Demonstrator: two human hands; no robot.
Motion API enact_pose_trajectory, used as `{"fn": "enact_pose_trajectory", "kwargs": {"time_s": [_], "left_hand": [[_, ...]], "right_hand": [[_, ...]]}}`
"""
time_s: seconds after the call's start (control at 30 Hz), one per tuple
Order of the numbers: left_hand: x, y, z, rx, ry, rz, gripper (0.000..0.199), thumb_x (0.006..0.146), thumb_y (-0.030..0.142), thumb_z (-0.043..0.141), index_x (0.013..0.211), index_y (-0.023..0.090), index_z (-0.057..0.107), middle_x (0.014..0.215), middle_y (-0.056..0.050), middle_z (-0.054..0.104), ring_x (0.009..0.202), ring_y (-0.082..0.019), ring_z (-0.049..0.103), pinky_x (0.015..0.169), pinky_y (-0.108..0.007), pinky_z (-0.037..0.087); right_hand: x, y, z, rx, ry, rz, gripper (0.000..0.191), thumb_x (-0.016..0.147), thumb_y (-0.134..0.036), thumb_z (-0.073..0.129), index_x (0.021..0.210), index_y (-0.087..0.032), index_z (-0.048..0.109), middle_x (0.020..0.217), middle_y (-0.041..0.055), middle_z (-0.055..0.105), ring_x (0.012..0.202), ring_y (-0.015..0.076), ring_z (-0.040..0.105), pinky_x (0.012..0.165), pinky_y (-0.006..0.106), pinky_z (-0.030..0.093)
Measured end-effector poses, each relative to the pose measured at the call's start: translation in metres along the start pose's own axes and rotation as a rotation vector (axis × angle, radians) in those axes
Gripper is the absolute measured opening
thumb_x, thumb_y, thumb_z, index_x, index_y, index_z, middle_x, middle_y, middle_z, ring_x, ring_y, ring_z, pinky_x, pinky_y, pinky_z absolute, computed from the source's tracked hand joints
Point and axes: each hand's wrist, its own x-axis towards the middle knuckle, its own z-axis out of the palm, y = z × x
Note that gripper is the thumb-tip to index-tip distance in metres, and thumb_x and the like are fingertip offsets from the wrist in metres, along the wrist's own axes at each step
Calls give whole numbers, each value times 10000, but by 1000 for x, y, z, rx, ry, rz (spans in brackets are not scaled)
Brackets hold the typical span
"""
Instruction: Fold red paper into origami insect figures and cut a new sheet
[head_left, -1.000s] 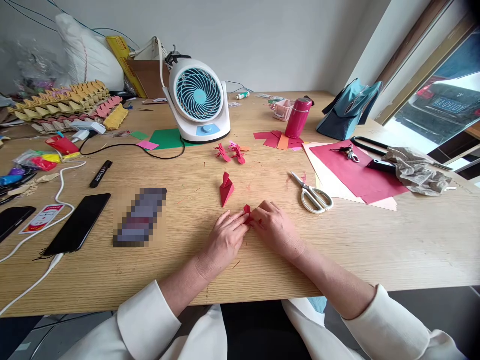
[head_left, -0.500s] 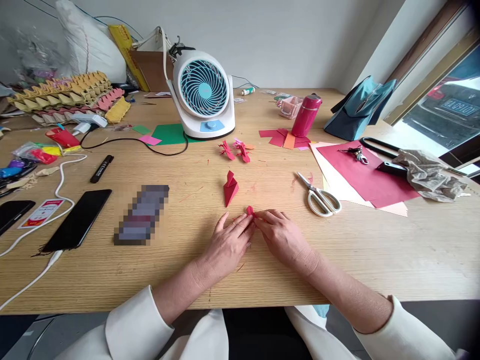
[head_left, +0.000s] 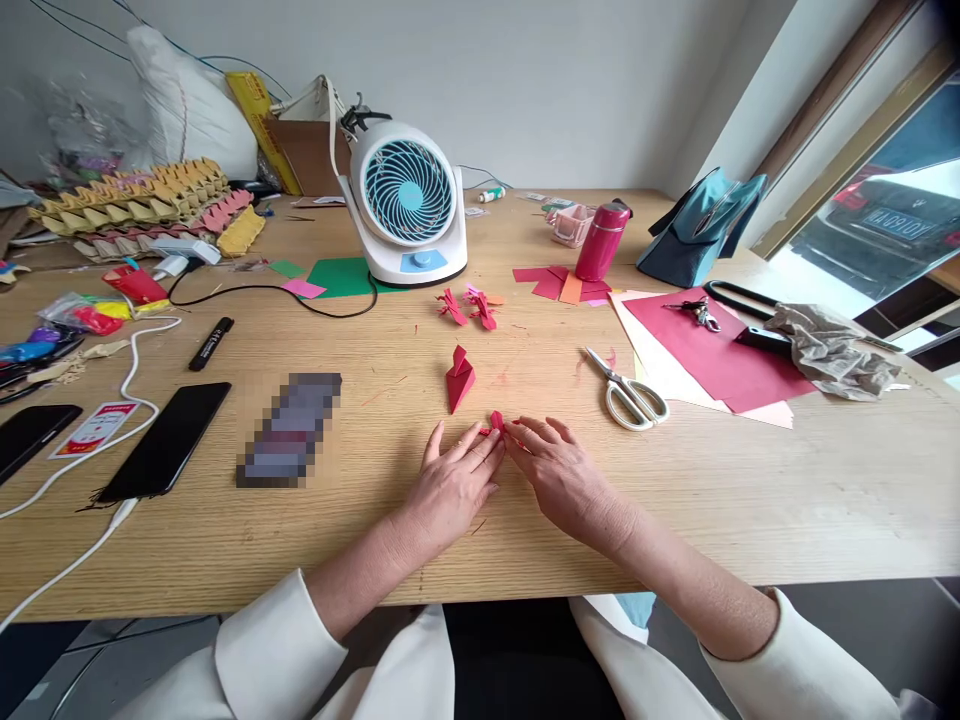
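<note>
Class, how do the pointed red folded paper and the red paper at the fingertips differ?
The pointed, folded red paper lies untouched; the small red paper piece is at the fingertips of the left hand and right hand. The pointed, folded red paper shows whole, the small red paper piece only partly. The first lies farther from the person than the second. Both are red.

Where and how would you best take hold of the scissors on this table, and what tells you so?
The best grip on the scissors is probably the white handle loops, with the right hand coming from the near side. They lie flat, loops nearer the person, while the blades point away to the left, so fingers should stay off the tips.
</note>
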Motion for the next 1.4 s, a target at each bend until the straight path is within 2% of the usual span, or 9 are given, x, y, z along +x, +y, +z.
{"fn": "enact_pose_trajectory", "kwargs": {"time_s": [0.17, 0.3, 0.4, 0.53, 0.7, 0.9, 1.03, 1.23, 1.4], "left_hand": [[-2, 2, -5, -41, 57, -25, 478, 972, 210, 478, 1445, 264, 449, 1458, -81, 554, 1464, -317, 333, 1187, -652, 89], [1, -1, -12, -136, 208, -88, 352, 975, 181, 463, 1303, 238, 577, 1321, -74, 661, 1359, -282, 481, 1153, -568, 236], [5, -6, -17, -256, 314, -189, 224, 969, 192, 492, 1121, 227, 653, 1167, -56, 715, 1197, -240, 586, 1050, -448, 382], [6, -9, -20, -337, 328, -270, 159, 962, 190, 517, 959, 230, 671, 1025, -36, 712, 1020, -216, 618, 940, -395, 427], [5, -11, -17, -328, 323, -298, 146, 945, 180, 554, 877, 232, 672, 971, -23, 695, 963, -212, 601, 905, -390, 414], [6, -14, -15, -304, 364, -354, 131, 903, 132, 580, 943, 240, 643, 985, -31, 670, 994, -232, 593, 907, -397, 423], [9, -27, -15, -242, 427, -426, 196, 870, 125, 598, 1033, 231, 576, 1054, -61, 632, 1026, -257, 585, 919, -412, 452], [31, -63, -12, -148, 318, -457, 232, 860, 182, 626, 1074, 212, 542, 1085, -87, 611, 1052, -274, 584, 907, -410, 472], [51, -73, -7, -48, 220, -528, 248, 843, 331, 687, 1011, 195, 566, 1049, -104, 626, 991, -300, 603, 817, -392, 477]], "right_hand": [[-4, 10, -6, 197, 200, 69, 361, 915, -67, 477, 1195, -194, 664, 1358, 134, 595, 1296, 263, 505, 1077, 473, 398], [-2, 23, -12, 427, 406, 219, 270, 955, -134, 472, 1125, -213, 666, 1173, 102, 657, 1084, 228, 619, 937, 392, 491], [-1, 30, -12, 453, 460, 289, 228, 949, -154, 487, 1057, -218, 677, 1062, 82, 672, 1004, 230, 630, 892, 378, 487], [0, 30, -8, 428, 388, 337, 183, 946, -189, 516, 939, -211, 697, 928, 68, 656, 873, 212, 615, 802, 341, 468], [3, 22, -3, 351, 280, 365, 166, 934, -217, 561, 875, -211, 716, 849, 49, 631, 820, 196, 590, 774, 325, 407], [9, 9, 0, 313, 188, 416, 147, 922, -316, 631, 895, -234, 750, 848, 33, 641, 841, 185, 606, 793, 334, 333], [13, 5, -1, 323, 135, 477, 196, 866, -434, 697, 875, -245, 750, 842, 27, 647, 856, 196, 611, 799, 338, 324], [22, 5, 1, 369, 105, 534, 260, 843, -447, 695, 732, -212, 706, 765, 9, 648, 762, 165, 597, 794, 322, 338], [24, 6, 6, 426, 128, 536, 323, 830, -428, 683, 608, -198, 639, 679, -9, 620, 664, 137, 547, 714, 286, 336]]}}
